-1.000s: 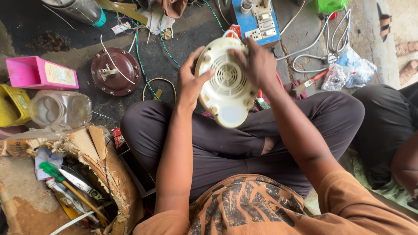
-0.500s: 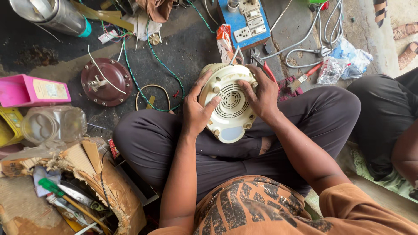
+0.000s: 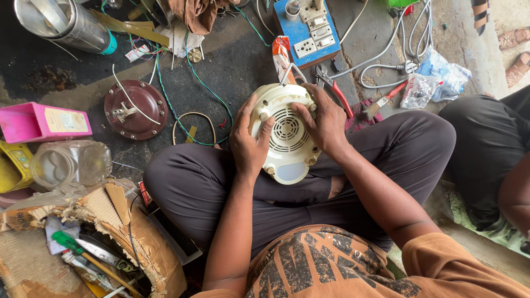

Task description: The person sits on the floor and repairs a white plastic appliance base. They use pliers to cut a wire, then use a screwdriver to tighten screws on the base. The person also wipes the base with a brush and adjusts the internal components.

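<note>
Housing (image 3: 284, 138) lowered onto lap; left hand (image 3: 249, 144), right hand (image 3: 322, 122) both grasp it. Loose grip could let it roll off.

Small repair shop on floor. Person sits cross-legged on ground, stuff all around. Loose wires (image 3: 193, 94) everywhere. Pliers (image 3: 333, 88) with red handles near knee. Blue board (image 3: 307, 30) with sockets and switches. Round brown motor cover (image 3: 136, 109) lying open. Torn cardboard box (image 3: 99, 243) full of tools, green screwdriver (image 3: 74, 245) inside. Floor dark and dirty.
</note>
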Tool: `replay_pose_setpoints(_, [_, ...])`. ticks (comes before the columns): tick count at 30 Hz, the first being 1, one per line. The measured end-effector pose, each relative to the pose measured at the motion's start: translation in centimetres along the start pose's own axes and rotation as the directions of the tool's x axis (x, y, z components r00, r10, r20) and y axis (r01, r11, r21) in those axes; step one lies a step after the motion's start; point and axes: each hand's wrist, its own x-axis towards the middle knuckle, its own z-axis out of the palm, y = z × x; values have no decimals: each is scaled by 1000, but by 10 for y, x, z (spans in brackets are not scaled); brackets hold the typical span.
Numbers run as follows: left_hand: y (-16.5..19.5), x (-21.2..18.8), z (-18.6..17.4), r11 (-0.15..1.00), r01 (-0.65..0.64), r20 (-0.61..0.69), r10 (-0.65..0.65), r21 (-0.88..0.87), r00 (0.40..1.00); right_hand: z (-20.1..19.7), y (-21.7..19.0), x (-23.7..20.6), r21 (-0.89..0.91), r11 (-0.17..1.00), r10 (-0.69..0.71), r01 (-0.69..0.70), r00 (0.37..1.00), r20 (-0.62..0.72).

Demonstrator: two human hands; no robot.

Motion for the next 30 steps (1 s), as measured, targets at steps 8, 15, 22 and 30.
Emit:
replay_pose_setpoints(8, [-21, 24, 0, 990, 50, -73, -60, -130, 996, 15, 13, 49, -75, 997, -19, 33, 985, 172])
replay_pose_setpoints(15, [-59, 85, 2, 984, 173, -138, -177, -42, 974, 46, 13, 133, -193, 979, 128, -72, 946, 297])
replay_pose_setpoints(22, [-67, 116, -25, 997, 76, 146, -70, -31, 987, 63, 12, 91, -35, 968, 250, -247, 964, 93])
replay_pose_setpoints(30, [-59, 104, -28, 999, 21, 145, -26, 34, 989, 50, 9, 89, -45, 988, 155, -149, 965, 212])
